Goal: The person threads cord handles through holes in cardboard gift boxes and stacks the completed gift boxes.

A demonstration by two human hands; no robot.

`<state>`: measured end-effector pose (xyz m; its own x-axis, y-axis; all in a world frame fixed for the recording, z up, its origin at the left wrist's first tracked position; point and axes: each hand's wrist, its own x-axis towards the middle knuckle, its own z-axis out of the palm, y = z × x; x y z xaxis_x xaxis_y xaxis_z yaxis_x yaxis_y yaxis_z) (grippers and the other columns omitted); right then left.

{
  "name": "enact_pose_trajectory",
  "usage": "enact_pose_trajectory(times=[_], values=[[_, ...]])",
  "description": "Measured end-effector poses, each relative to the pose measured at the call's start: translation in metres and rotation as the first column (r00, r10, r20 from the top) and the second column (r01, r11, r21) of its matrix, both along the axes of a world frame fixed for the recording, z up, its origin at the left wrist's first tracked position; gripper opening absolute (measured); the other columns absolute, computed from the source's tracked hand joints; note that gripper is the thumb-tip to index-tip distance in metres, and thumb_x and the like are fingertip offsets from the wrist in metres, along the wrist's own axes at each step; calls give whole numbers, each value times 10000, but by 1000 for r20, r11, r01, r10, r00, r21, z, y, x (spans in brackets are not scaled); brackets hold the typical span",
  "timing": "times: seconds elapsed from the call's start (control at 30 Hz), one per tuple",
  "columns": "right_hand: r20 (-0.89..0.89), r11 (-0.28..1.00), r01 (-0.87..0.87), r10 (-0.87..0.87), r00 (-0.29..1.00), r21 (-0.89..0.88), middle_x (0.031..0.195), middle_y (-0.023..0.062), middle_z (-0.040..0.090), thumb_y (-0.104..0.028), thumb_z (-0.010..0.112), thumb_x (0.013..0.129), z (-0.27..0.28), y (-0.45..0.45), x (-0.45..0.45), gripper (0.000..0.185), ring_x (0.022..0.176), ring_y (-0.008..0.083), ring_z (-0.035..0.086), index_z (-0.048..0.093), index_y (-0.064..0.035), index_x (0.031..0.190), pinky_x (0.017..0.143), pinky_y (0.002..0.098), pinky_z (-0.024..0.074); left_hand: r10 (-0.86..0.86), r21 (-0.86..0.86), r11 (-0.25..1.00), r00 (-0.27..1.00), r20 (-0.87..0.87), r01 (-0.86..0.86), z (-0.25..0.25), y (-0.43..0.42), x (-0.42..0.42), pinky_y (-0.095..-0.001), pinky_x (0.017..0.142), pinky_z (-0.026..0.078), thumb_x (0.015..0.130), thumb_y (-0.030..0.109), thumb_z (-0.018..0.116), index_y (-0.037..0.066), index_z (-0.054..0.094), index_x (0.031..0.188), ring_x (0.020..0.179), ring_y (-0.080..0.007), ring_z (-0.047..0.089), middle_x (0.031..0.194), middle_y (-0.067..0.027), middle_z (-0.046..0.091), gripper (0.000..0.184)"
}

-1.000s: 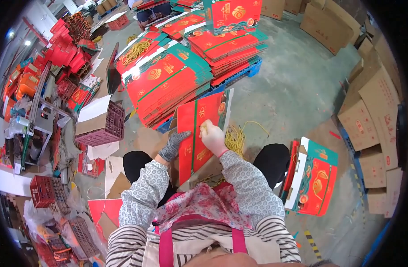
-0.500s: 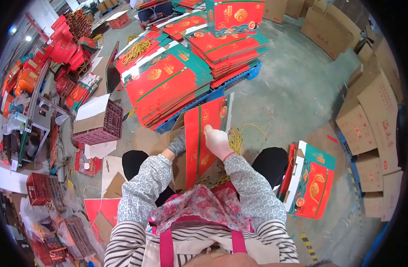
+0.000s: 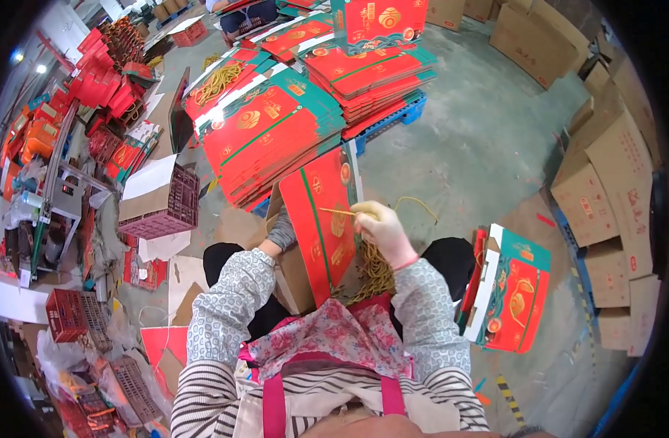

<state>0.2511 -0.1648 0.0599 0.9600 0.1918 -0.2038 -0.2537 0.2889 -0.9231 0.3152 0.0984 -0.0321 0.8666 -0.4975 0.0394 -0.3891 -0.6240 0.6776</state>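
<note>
In front of me a red gift box (image 3: 319,226) of printed cardboard stands tilted between my knees, its brown inside facing left. My left hand (image 3: 282,232), in a grey glove, reaches into the box behind the red panel; its fingers are hidden. My right hand (image 3: 384,232), in a white glove, is closed in a pinch at the panel's right side. From its fingers a short yellow cord (image 3: 337,212) extends left across the panel. Below that hand, a bundle of yellow cords (image 3: 375,271) hangs near my lap.
Stacked flat red and green boxes (image 3: 268,139) rest on a blue pallet (image 3: 385,120) ahead. More red boxes (image 3: 515,303) lean on the floor at right, with brown cartons (image 3: 586,208) beyond. At left are a maroon crate (image 3: 166,208) and a metal-framed bench (image 3: 66,193).
My right hand has moved right and slightly down, away from the panel, and a yellow cord now shows at its fingertips. The box has tilted further left at its top.
</note>
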Motion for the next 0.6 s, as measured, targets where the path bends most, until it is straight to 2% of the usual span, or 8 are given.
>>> enact_pose_trajectory(times=[0.1,0.2,0.3,0.4,0.47,0.53,0.57,0.6], values=[[-84,985,64,-51,995,161,686,-8,512,-96,557,825,47,-35,-18,256,453,37,362,570,14,1055,410,184,272,-28,257,965,944,329,-61,-24,13,-2,-386,956,385,913,229,440,66,464,1240,1154,-278,469,1253,-127,510,366],[-134,678,443,-458,879,587,705,-1,520,-96,564,852,61,-81,-30,222,448,43,382,520,-10,1053,402,188,329,66,-48,996,994,-87,-70,-43,29,-15,-387,965,381,921,227,426,70,460,1247,1164,-272,462,1262,-122,505,364],[195,547,84,-432,881,833,897,97,585,-97,526,890,62,-132,-35,249,592,82,508,470,17,1104,479,208,383,35,-310,928,875,-484,-208,-55,50,-25,-388,974,377,929,226,411,74,456,1255,1175,-267,455,1272,-116,499,363],[-2,402,325,-627,779,856,1138,189,568,-145,521,904,77,-131,-39,346,811,150,582,442,27,1193,645,237,468,-116,-469,773,632,-767,-427,-64,68,-32,-389,984,373,937,225,396,78,452,1262,1185,-261,448,1282,-111,493,361],[151,521,495,-779,609,695,1282,228,483,-197,526,908,87,-107,-30,429,970,241,575,416,35,1251,826,318,481,-267,-491,645,429,-863,-586,-70,76,-37,-389,990,370,942,224,387,81,449,1267,1192,-257,443,1288,-107,489,361],[331,746,595,-666,668,300,1051,140,614,-228,501,916,53,-92,-23,337,883,268,601,538,39,1118,837,370,484,-440,-451,510,229,-869,-733,-74,79,-37,-390,996,367,947,223,377,84,447,1272,1199,-253,438,1294,-103,486,360],[531,735,669,-526,665,-111,907,111,633,-213,483,917,37,-72,-16,283,805,203,612,597,30,1008,779,322,492,-357,-622,777,748,-560,-96,-78,71,-46,-385,1016,359,964,258,328,100,434,1288,1216,-241,425,1316,-91,470,376],[476,812,512,-345,809,-280,885,115,655,-209,538,886,34,-51,-18,271,769,160,615,597,30,998,732,306,507,-359,-621,778,744,-564,-95,-84,66,-47,-385,1016,359,964,258,328,100,434,1288,1216,-241,425,1316,-91,470,376]])
